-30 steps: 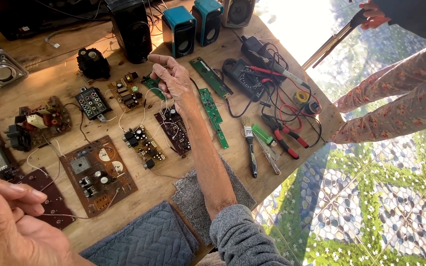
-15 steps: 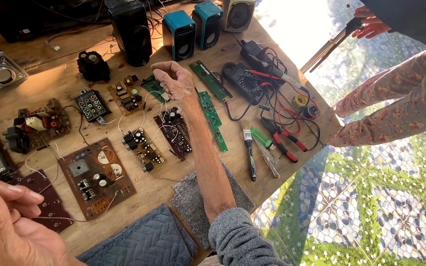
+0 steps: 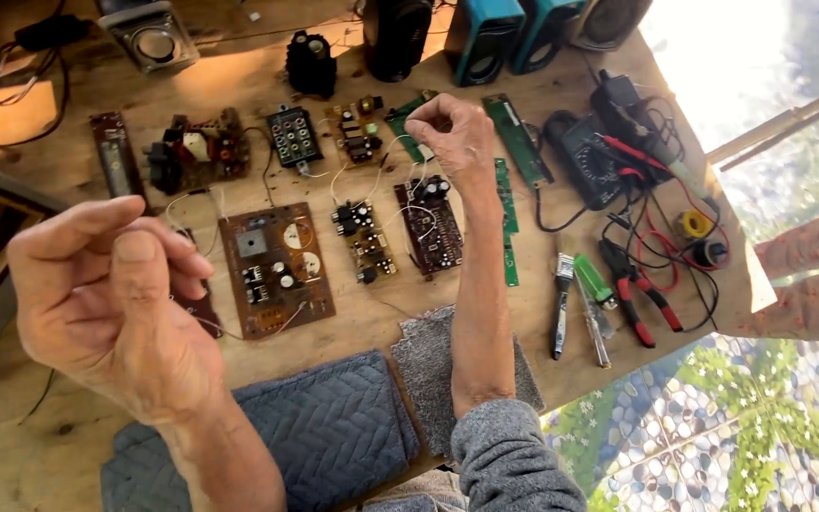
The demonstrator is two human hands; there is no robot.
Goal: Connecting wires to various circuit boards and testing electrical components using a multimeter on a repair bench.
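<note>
Pinching a thin white wire (image 3: 398, 144) between thumb and fingertips, the right hand (image 3: 449, 133) is stretched out over the upper middle of the tabletop (image 3: 68, 446), fingers closed on the strand at about 12 o'clock from the dark red circuit board (image 3: 430, 226) that the wire appears to run down to. The wire's far end cannot be traced with certainty; it loops among several other pale leads. The left hand (image 3: 111, 294) hangs raised close to the camera at 9 o'clock, fingers curled with thumb against forefinger, and whether it grips anything cannot be told. Risk one, in my judgement: a tug on the strand could tear a solder joint or drag the light board across the wood, since nothing weighs it down. Risk two: the forearm lies directly above that board and just beside the small component board (image 3: 362, 239) at its 9 o'clock, so a dropped wrist could bend upright capacitors. Risk three: the leads cross toward the large brown board (image 3: 275, 267) at 8 o'clock, and snagging one could shift it as well. Further out, at 3 o'clock, a multimeter (image 3: 588, 159) with red and black probe leads, red-handled pliers (image 3: 639, 296) and a screwdriver (image 3: 561, 305) lie in a loose tangle near the table edge; a sleeve catching those leads could pull tools off. A quilted blue pad (image 3: 324, 427) lies at 6 o'clock, and another person's patterned sleeve (image 3: 812, 275) shows at the right margin.
</note>
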